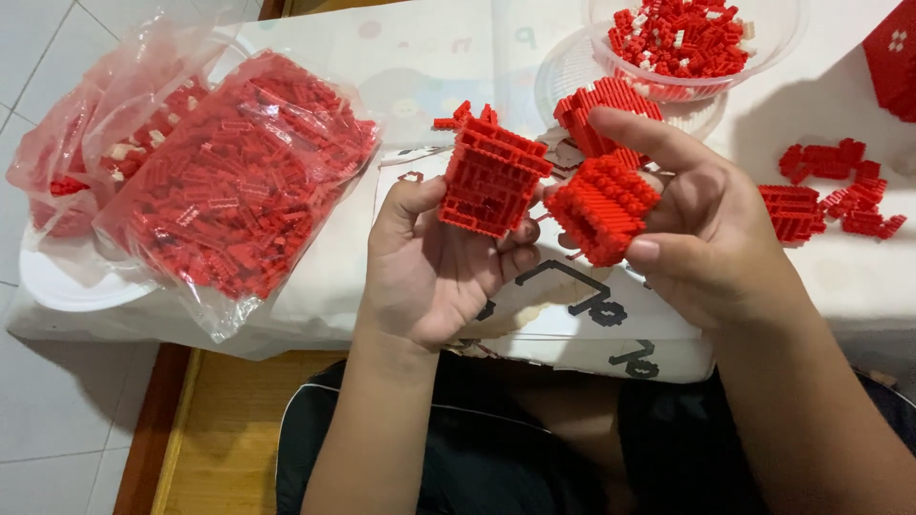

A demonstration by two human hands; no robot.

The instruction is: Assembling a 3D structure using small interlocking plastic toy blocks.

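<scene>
Your left hand point(434, 262) gripped one built red brick block point(491, 178); your right hand point(701, 224) gripped another point(603, 208), unjoined. Bagged loose bricks point(243, 181) remained.

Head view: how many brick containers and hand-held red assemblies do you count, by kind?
Clear plastic bags of loose red bricks: 2
Clear plastic bowls of red and white bricks: 1
Red brick assemblies held in hands: 2, one in the left hand, one in the right hand
Total: 5
</scene>
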